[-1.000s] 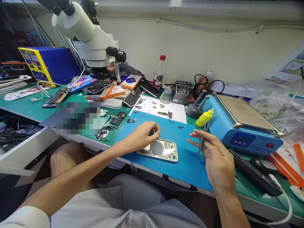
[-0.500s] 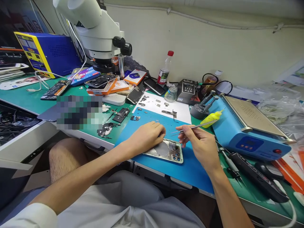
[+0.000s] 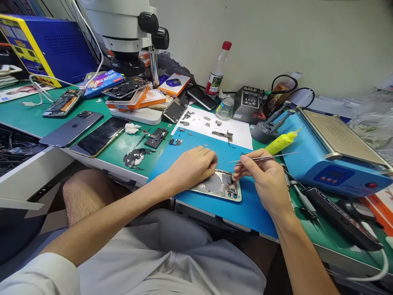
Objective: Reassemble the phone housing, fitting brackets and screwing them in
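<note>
My left hand [image 3: 196, 166] lies across the far edge of an opened phone housing [image 3: 231, 190], its fingers curled and closed around that edge. The fingertips are partly hidden. In my right hand [image 3: 268, 180] are slim metal tweezers [image 3: 287, 155], held between thumb and fingers with the tips pointing left over the blue mat [image 3: 254, 213]. My right fingers hang just above the housing's camera end. Whether anything is between the tweezer tips is too small to see. Beyond my hands, small metal parts and a logic board [image 3: 222, 134] lie on white paper [image 3: 241, 131].
To the left lie a battery [image 3: 156, 137], two phones [image 3: 72, 128] and an open drawer [image 3: 27, 168]. A microscope [image 3: 125, 37] stands behind. On the right are a yellow bottle [image 3: 281, 142], a blue heating machine [image 3: 325, 164] and a black handheld device [image 3: 344, 219].
The view has tilted down slightly. My right hand has turned the tweezers to a flatter angle. The left hand stays on the phone housing.
</note>
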{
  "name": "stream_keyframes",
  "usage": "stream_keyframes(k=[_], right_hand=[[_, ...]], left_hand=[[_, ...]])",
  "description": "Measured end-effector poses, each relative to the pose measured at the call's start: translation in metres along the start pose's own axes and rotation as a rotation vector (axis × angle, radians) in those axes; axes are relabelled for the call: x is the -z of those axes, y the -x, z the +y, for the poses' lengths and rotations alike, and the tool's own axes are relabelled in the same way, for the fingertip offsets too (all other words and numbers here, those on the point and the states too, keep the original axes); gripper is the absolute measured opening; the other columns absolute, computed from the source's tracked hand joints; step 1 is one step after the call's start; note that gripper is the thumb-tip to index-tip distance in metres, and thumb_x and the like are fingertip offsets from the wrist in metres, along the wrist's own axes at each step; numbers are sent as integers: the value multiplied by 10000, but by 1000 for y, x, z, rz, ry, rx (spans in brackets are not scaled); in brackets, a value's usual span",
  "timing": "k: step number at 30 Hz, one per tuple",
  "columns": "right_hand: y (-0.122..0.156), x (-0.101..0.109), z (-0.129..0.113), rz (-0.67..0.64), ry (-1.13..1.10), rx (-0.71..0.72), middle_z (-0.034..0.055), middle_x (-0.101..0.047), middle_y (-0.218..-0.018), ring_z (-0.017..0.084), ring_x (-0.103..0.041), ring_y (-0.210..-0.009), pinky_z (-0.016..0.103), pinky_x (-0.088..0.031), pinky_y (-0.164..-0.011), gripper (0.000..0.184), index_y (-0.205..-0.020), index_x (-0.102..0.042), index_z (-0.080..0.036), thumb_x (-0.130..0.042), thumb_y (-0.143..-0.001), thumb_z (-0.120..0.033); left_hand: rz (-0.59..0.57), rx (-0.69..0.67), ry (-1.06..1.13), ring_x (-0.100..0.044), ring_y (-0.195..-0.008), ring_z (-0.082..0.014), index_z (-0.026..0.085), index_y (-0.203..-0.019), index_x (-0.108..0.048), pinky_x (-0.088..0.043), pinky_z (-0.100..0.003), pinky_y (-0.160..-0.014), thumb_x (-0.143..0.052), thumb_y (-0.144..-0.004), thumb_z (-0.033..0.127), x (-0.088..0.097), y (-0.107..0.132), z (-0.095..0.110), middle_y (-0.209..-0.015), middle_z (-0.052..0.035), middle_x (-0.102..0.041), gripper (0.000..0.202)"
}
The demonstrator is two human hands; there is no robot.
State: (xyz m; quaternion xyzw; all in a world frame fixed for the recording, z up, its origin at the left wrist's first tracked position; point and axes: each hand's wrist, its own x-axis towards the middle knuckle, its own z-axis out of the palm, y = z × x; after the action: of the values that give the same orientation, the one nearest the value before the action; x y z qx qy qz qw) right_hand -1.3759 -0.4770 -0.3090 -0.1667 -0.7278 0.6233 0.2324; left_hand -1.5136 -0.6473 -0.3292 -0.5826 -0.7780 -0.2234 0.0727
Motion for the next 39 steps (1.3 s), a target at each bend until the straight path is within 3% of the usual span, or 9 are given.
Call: stream_keyframes(k=[4, 7, 13, 17, 22, 26, 39], right_hand=[[0, -3, 1, -34, 12, -11, -11, -711, -659, 157, -678, -505, 261, -608, -492, 323, -997, -728, -213, -829, -910, -507], [-2, -2, 2, -61, 40, -23, 33, -738, -695, 168, -711, -545, 263, -624, -530, 353, -870, -767, -184, -861, -879, -524], [-1, 1, 4, -69, 68, 1, 44, -705, -737, 121, -679, -624, 209, -604, -583, 432, -901, -859, -192, -773, -934, -614], [-3, 5, 9, -93, 24, -45, 56, -700, -762, 153, -704, -642, 263, -642, -604, 508, -867, -850, -189, -736, -929, -681], [-6, 5, 13, -126, -24, -86, 43, -725, -912, 149, -737, -746, 257, -667, -702, 337, -923, -837, -208, -861, -878, -541], [-3, 4, 10, -150, -50, -115, 63, -746, -987, 160, -743, -793, 268, -670, -713, 307, -1020, -831, -200, -847, -905, -484], [-4, 2, 7, -190, -77, -122, 62, -743, -850, 172, -725, -697, 292, -648, -643, 315, -957, -804, -164, -828, -920, -475]], left_hand=[[4, -20, -22, -679, -943, -232, 147, -1036, -685, -508, -337, -837, -575, -1070, 177, 0, 1, -1, -1010, -67, -774, 119], [10, -30, -47, -687, -947, -233, 143, -1062, -686, -507, -337, -825, -553, -1083, 182, -1, 2, -1, -1023, -75, -778, 140], [11, -46, -107, -695, -941, -225, 150, -1074, -677, -492, -327, -777, -481, -1114, 186, -3, 3, -1, -1019, -73, -777, 203], [6, -60, -144, -699, -939, -225, 153, -1087, -665, -486, -325, -760, -456, -1129, 189, -2, 2, -2, -1011, -68, -775, 216], [-2, -100, -197, -698, -919, -224, 159, -1064, -646, -462, -321, -718, -485, -1124, 174, -3, 2, -4, -994, -71, -763, 172], [1, -156, -238, -691, -900, -219, 161, -1061, -631, -432, -323, -680, -469, -1133, 164, -3, 2, -6, -966, -62, -742, 176], [5, -199, -274, -679, -904, -224, 161, -1034, -631, -410, -347, -667, -466, -1137, 170, -3, 3, -6, -980, -60, -733, 195]])
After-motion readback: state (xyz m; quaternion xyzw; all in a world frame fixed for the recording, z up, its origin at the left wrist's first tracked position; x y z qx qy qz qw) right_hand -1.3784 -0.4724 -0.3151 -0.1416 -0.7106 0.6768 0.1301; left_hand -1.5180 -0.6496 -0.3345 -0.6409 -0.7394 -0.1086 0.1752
